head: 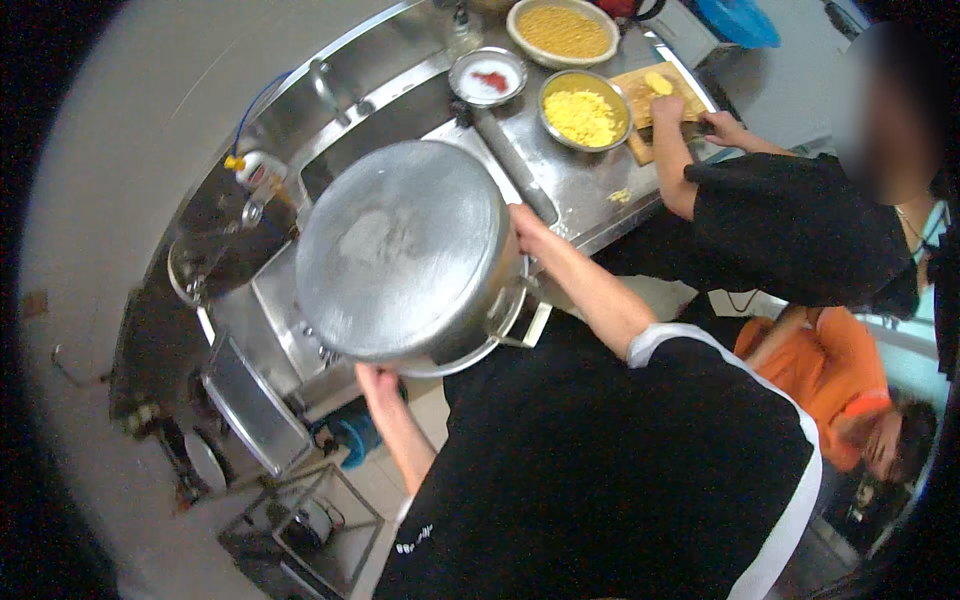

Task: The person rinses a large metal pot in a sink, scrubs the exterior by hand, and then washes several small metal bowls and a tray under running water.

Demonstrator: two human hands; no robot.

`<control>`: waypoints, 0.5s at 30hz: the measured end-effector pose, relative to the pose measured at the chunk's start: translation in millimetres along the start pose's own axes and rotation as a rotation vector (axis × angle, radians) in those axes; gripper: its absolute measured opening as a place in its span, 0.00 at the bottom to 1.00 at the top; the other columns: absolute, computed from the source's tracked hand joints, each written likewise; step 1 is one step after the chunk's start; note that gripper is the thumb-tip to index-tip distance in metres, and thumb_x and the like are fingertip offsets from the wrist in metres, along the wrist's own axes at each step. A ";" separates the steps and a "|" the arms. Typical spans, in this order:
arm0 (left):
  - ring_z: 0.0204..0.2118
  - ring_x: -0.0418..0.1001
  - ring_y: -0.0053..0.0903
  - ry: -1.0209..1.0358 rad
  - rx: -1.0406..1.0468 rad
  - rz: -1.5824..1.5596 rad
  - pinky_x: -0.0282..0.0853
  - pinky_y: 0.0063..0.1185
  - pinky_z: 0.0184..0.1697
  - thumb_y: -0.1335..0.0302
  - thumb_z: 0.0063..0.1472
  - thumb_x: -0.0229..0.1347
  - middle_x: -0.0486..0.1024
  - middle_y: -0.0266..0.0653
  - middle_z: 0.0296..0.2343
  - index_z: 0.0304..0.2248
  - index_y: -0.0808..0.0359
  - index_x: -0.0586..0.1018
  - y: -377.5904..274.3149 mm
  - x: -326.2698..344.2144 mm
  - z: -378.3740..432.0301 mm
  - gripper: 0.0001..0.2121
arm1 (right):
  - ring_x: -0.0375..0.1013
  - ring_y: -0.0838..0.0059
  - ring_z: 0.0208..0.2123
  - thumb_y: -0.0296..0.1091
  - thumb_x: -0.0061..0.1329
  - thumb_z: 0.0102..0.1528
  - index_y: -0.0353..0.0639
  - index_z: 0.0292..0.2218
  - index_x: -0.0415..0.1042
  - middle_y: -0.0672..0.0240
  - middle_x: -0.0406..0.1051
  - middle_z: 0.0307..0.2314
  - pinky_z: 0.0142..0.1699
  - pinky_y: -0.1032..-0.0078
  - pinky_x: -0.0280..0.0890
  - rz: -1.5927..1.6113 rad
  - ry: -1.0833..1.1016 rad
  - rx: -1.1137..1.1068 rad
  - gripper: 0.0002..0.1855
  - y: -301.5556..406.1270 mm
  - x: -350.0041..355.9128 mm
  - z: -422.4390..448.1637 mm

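Observation:
A large metal stockpot (405,247) is held over the sink area with its flat base turned up towards me. My right hand (529,228) grips its side on the right; the pot hides some of the fingers. My left hand (379,379) holds the pot near its lower rim, fingers mostly hidden behind it. One loop handle (531,324) sticks out at the pot's lower right, free of both hands. What is inside the pot cannot be seen. Behind it are the steel sink basin (360,146), partly covered, and a faucet (328,94).
At right, a co-worker cuts on a wooden board (637,146) beside a bowl of yellow pieces (585,112). Nearby are a bowl of white and red contents (487,77) and a basin of yellow grains (566,34). A metal tray (256,405) lies left. Another person in orange sits behind.

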State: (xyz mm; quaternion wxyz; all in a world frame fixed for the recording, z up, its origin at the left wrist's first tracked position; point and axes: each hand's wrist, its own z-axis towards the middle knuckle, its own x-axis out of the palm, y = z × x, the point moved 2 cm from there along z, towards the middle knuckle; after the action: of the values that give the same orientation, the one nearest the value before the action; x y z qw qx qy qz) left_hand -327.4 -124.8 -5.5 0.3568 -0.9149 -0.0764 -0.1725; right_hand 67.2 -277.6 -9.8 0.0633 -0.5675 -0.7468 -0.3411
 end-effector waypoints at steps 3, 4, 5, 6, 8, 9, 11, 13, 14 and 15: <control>0.38 0.68 0.33 0.134 0.067 -0.106 0.69 0.33 0.37 0.71 0.54 0.52 0.69 0.42 0.37 0.42 0.69 0.68 -5.9 72.1 -60.9 0.17 | 0.69 0.73 0.27 0.30 0.35 0.52 0.34 0.31 0.70 0.64 0.70 0.26 0.33 0.72 0.64 0.012 -0.031 -0.136 0.12 6.3 -10.9 -19.3; 0.38 0.68 0.33 0.108 0.083 -0.122 0.69 0.33 0.37 0.71 0.54 0.52 0.69 0.42 0.37 0.42 0.69 0.68 -2.1 64.8 -63.4 0.17 | 0.69 0.74 0.28 0.29 0.33 0.53 0.34 0.32 0.71 0.65 0.70 0.26 0.33 0.73 0.65 -0.077 -0.017 -0.126 0.13 6.6 -8.3 -38.2; 0.38 0.68 0.33 0.056 0.046 -0.128 0.69 0.32 0.37 0.71 0.54 0.51 0.69 0.42 0.37 0.41 0.69 0.68 1.6 62.8 -51.6 0.15 | 0.69 0.74 0.28 0.29 0.34 0.52 0.34 0.32 0.70 0.64 0.70 0.25 0.34 0.73 0.65 -0.056 -0.022 -0.175 0.13 13.1 -1.0 -50.4; 0.37 0.68 0.32 0.007 0.005 -0.136 0.69 0.31 0.37 0.71 0.55 0.50 0.69 0.41 0.36 0.40 0.68 0.69 10.5 57.0 -38.5 0.14 | 0.69 0.73 0.28 0.29 0.34 0.52 0.33 0.32 0.70 0.63 0.70 0.26 0.35 0.72 0.66 -0.105 -0.070 -0.158 0.13 11.9 -3.6 -50.6; 0.30 0.69 0.29 0.155 -0.006 -0.060 0.68 0.26 0.27 0.72 0.55 0.49 0.70 0.38 0.30 0.36 0.66 0.70 24.6 44.8 -20.1 0.10 | 0.68 0.65 0.35 0.34 0.40 0.50 0.30 0.38 0.66 0.57 0.68 0.34 0.41 0.66 0.66 -0.079 -0.078 -0.108 0.16 17.3 -39.0 -28.1; 0.26 0.69 0.28 0.369 -0.053 -0.011 0.67 0.23 0.22 0.72 0.54 0.49 0.70 0.36 0.28 0.34 0.65 0.70 15.2 52.2 -20.3 0.08 | 0.68 0.65 0.35 0.34 0.40 0.50 0.30 0.38 0.66 0.57 0.68 0.34 0.41 0.66 0.66 -0.090 -0.053 -0.110 0.16 21.7 -32.2 -32.1; 0.23 0.68 0.26 0.210 0.061 -0.036 0.64 0.22 0.19 0.72 0.55 0.49 0.70 0.35 0.26 0.33 0.65 0.70 18.1 64.2 -9.4 0.07 | 0.68 0.65 0.38 0.33 0.38 0.52 0.29 0.40 0.65 0.56 0.68 0.37 0.42 0.67 0.66 -0.099 -0.019 -0.219 0.18 29.3 -20.5 -55.6; 0.22 0.69 0.25 -0.017 -0.005 -0.043 0.65 0.19 0.18 0.71 0.56 0.49 0.71 0.34 0.27 0.35 0.63 0.71 41.0 80.1 -23.8 0.08 | 0.69 0.68 0.39 0.32 0.36 0.55 0.29 0.43 0.65 0.56 0.68 0.38 0.43 0.69 0.66 -0.128 -0.034 -0.104 0.18 9.6 -56.4 -44.4; 0.25 0.70 0.25 0.059 -0.005 -0.064 0.67 0.21 0.21 0.70 0.56 0.49 0.72 0.36 0.28 0.36 0.64 0.71 31.6 114.8 -53.7 0.10 | 0.70 0.70 0.33 0.30 0.34 0.54 0.30 0.40 0.67 0.58 0.69 0.33 0.38 0.71 0.67 -0.075 -0.015 -0.190 0.16 22.1 -53.8 -54.0; 0.28 0.71 0.26 0.111 -0.005 -0.085 0.70 0.23 0.23 0.70 0.56 0.49 0.72 0.37 0.30 0.37 0.65 0.70 26.9 129.7 -90.6 0.11 | 0.70 0.72 0.28 0.28 0.32 0.53 0.31 0.37 0.69 0.61 0.70 0.28 0.33 0.72 0.68 -0.024 0.007 -0.253 0.15 24.9 -53.0 -66.3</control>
State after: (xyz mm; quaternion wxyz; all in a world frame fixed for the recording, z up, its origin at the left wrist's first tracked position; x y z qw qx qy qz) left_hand -223.5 -203.9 87.8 0.3504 -0.9008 -0.0948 -0.2384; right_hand 88.4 -355.7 25.9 -0.0102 -0.5607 -0.7043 -0.4353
